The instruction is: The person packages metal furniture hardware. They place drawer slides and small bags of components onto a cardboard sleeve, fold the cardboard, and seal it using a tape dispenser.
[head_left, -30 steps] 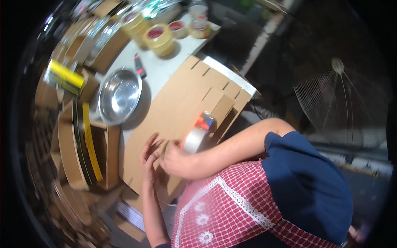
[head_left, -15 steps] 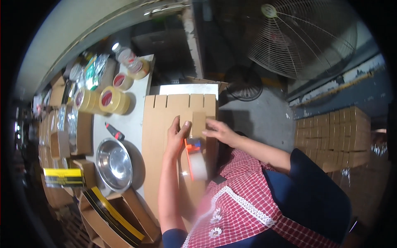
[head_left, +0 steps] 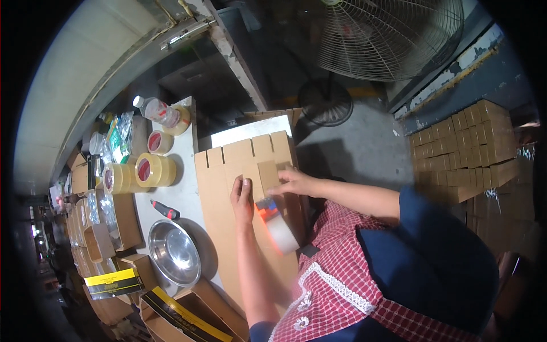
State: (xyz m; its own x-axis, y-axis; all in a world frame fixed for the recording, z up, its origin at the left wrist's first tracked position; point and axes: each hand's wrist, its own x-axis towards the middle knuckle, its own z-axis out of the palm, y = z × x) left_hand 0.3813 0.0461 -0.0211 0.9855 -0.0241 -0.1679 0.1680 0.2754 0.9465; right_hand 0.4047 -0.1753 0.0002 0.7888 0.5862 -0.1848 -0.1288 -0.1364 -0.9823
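A large flat sheet of brown cardboard (head_left: 225,228), slotted along its far edge, lies before me on the table. On it rests a small brown cardboard piece (head_left: 266,175). My left hand (head_left: 243,199) is just left of that piece, thumb and fingers pinched together; whatever is between them is hidden. From the right, my right hand (head_left: 293,183) reaches the piece's right side, its fingers apart and touching near the edge. Nearer to me, an orange tape dispenser (head_left: 280,229) with a wide roll of clear tape lies on the cardboard, its head close to the piece.
Left on the table are a metal bowl (head_left: 175,253), a black and red utility knife (head_left: 165,209), tape rolls (head_left: 155,170) and a plastic bottle (head_left: 158,112). Open cartons (head_left: 194,308) stand at the near left. Stacked boxes (head_left: 456,148) and a standing fan (head_left: 393,40) are at right.
My view has turned, shifting the scene. The fingers of my left hand have drawn together. My right hand has come in closer against the small cardboard piece.
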